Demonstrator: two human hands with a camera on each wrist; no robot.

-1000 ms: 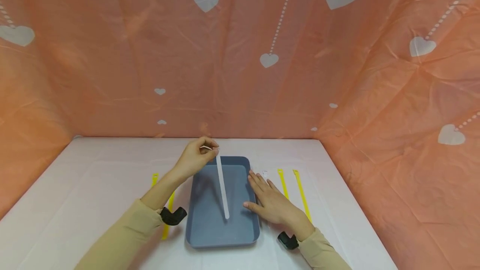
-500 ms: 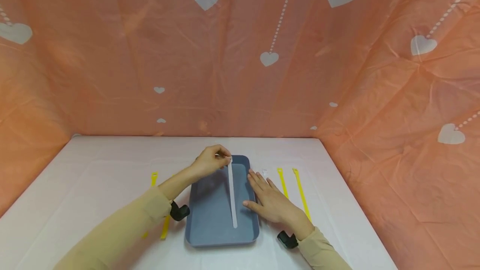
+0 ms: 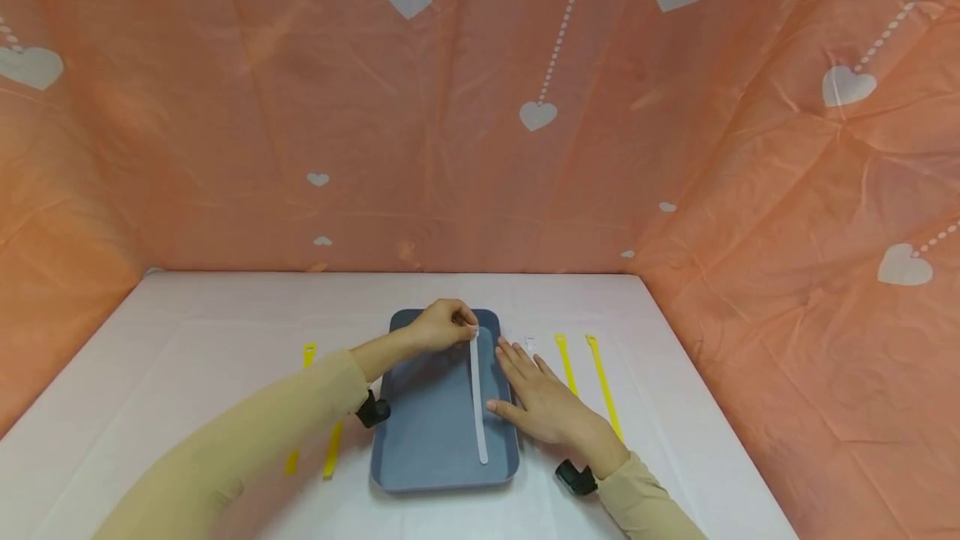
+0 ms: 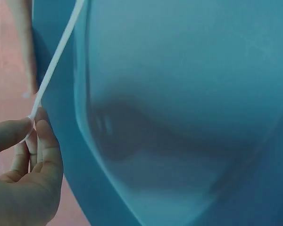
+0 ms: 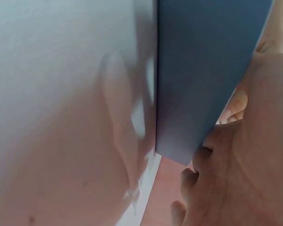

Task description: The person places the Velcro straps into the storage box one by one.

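Note:
In the head view, my left hand [image 3: 447, 326] reaches over the far part of a blue-grey rectangular tray [image 3: 427, 473]. Its thumb and fingers pinch one end of a white cable tie [image 3: 479, 407]. The flat strip runs toward me over the tray's right half. In the left wrist view, the same pinch on the white cable tie [image 4: 56, 63] shows beside the tray wall. My right hand [image 3: 546, 407] lies at the tray's right side with fingers straight, thumb over the rim. The right wrist view shows that hand close along the tray's outer wall [image 5: 198, 75].
Two yellow cable ties [image 3: 605, 386] lie right of the tray, partly behind my right hand, with a white slotted end [image 3: 530, 345] beside them. Left of the tray, two more yellow ties [image 3: 332, 450] are partly hidden by my left arm. An orange curtain encloses the white table [image 3: 225, 315].
My left hand has moved right and a little toward me, carrying the white cable tie from the tray's middle to its right half, lower over it. My right hand has stayed in place.

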